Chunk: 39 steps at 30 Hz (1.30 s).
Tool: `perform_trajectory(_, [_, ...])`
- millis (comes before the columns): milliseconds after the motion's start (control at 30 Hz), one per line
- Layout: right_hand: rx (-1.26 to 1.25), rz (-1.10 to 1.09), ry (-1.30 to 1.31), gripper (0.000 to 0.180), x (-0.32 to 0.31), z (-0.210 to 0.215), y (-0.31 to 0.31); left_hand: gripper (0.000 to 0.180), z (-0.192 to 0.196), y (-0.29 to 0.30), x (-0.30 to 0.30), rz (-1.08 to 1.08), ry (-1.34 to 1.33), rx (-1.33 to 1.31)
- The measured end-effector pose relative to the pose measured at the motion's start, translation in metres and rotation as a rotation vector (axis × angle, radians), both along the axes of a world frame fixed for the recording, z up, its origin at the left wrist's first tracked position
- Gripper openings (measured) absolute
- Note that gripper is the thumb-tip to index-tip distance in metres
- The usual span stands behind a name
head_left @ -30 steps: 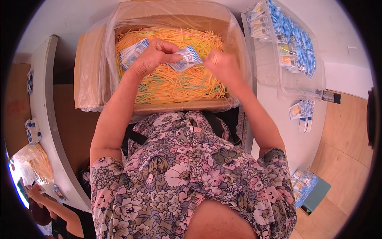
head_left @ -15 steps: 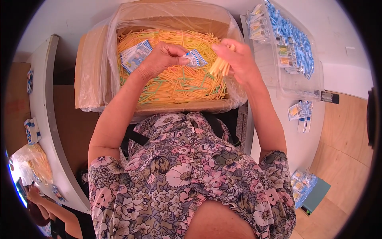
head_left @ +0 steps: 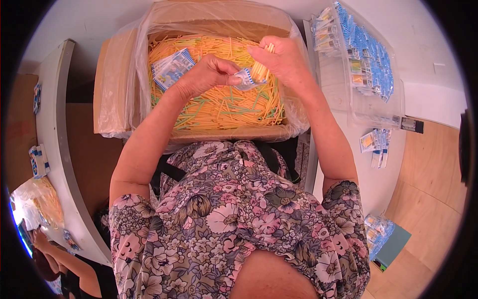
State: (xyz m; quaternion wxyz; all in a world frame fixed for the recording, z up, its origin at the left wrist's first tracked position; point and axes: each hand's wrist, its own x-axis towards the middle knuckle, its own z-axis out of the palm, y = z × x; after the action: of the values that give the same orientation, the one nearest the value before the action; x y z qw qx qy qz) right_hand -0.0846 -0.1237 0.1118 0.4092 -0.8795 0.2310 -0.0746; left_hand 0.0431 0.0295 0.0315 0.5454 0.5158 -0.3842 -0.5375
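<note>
Over the open carton, my left hand [head_left: 215, 73] pinches a small blue-and-white plastic packet [head_left: 245, 79] between thumb and fingers. My right hand [head_left: 285, 59] grips a bundle of thin yellow sticks [head_left: 260, 70], whose lower ends meet the packet's open end. How far in they reach is hard to make out. Below both hands lies a mass of short thin sticks [head_left: 219, 112], orange, yellow and some green. A stack of flat blue-and-white packets [head_left: 172, 68] rests on the sticks, left of my left hand.
The cardboard box [head_left: 115, 84] is lined with clear plastic film. To the right, a clear plastic bin [head_left: 378, 115] holds rows of filled packets [head_left: 366, 55]. More packets [head_left: 377, 142] lie on the white table below it. At far left, another person's arm [head_left: 74, 264] shows beside a white table [head_left: 57, 124].
My right hand has moved left and slightly up, bringing the yellow sticks from beside the packet to its open end. My left hand has stayed nearly in place, holding the packet.
</note>
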Motion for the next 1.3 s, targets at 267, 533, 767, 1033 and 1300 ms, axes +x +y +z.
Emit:
perform_trajectory(267, [-0.181, 0.082, -0.2, 0.032, 0.007, 0.012, 0.028, 0.012, -0.025, -0.003, 0.004, 0.077, 0.034, -0.018])
perform_trajectory(533, [0.101, 0.05, -0.244, 0.022, -0.013, -0.001, 0.015, 0.018, -0.014, -0.001, -0.003, 0.168, 0.164, -0.068])
perform_trajectory(767, [-0.435, 0.091, -0.434, 0.015, -0.046, -0.04, 0.031, 0.026, -0.011, -0.013, -0.003, 0.026, -0.334, 0.105])
perform_trajectory(1033, [-0.079, -0.219, -0.295, 0.015, -0.251, 0.023, 0.009, 0.021, -0.008, 0.035, 0.048, 0.23, -1.311, 0.227])
perform_trajectory(1300, [-0.8, -0.903, 0.153, 0.038, -0.434, -0.041, -0.157, 0.042, -0.049, 0.063, 0.078, 0.318, -1.349, 0.354])
